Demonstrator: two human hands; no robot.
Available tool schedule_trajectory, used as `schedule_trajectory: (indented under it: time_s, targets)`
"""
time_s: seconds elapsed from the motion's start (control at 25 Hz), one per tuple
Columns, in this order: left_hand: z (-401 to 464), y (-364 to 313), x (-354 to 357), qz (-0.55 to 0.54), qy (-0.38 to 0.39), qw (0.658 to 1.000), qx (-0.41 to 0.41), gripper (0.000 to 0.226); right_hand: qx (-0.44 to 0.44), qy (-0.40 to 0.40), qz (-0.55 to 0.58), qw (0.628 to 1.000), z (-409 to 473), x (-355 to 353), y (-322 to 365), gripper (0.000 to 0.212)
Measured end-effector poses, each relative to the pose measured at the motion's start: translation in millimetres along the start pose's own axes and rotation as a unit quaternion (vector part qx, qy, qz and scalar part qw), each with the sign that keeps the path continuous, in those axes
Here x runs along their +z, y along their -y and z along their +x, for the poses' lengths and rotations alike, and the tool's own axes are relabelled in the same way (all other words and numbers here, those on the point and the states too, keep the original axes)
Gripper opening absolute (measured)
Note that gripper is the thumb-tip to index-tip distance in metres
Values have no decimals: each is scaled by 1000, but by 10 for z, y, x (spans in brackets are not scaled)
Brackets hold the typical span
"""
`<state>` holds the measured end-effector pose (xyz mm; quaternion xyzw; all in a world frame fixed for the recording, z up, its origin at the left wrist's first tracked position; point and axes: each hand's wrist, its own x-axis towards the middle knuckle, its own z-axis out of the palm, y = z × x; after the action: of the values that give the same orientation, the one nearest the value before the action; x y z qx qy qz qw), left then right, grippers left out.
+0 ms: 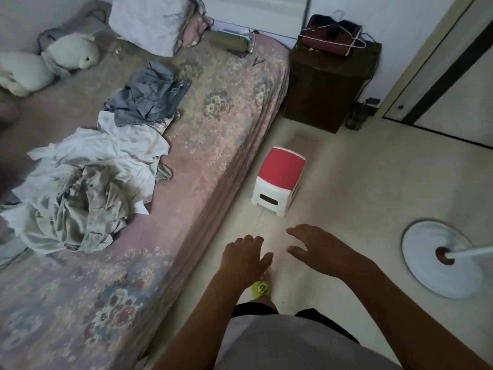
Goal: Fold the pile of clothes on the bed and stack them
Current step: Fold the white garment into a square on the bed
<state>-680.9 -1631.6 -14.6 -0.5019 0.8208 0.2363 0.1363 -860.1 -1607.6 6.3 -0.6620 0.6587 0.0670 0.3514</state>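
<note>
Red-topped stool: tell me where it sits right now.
In the head view the red-topped stool stands on the tiled floor just right of the bed, ahead of both hands and short of the dark cabinet.

The bed [218,108] wears a matt woven cover with a faded floral pattern. The clothes [88,182] are soft, crumpled cloth: pale thin cotton-like pieces, with grey denim-looking ones [149,97] further up. Two plush toys [72,50] look fuzzy. The stool [277,180] is smooth plastic, slightly glossy. The floor [360,204] is pale tile with a dull sheen. Thin wire hangers [336,36] top a dark, matt cabinet [325,86].
</note>
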Motion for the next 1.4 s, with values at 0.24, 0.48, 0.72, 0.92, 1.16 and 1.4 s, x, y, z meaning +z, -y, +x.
schedule_trajectory:
  time_s: [0.24, 0.48, 0.72, 0.92, 1.16, 1.4]
  targets:
    - [950, 93, -593, -2, -19, 1000, -23, 50, -3, 5, 21, 1000, 795, -727, -363, 54]
    - [1847, -34, -970, -17, -20, 995, -91, 49, -52, 34, -3, 998, 1674, -1592, -806, 52]
    - [2633, -365, -1388, -87, -48, 978, -185, 51, -145, 103, -71, 982, 2484, -2413, -1080, 48]
    - [2924, -377, -1557, -120, -48, 957, -258, 50, -208, 159, -106, 959, 3007, -2763, -1044, 48]
    - [3223, 57, -1711, -174, -60, 929, -320, 65, -267, 184, -152, 934, 3780, -2957, -673, 46]
    - [3608, 898, -1937, -213, -84, 912, -339, 81, -275, 185, -194, 923, 4576, -3104, 24, 51]
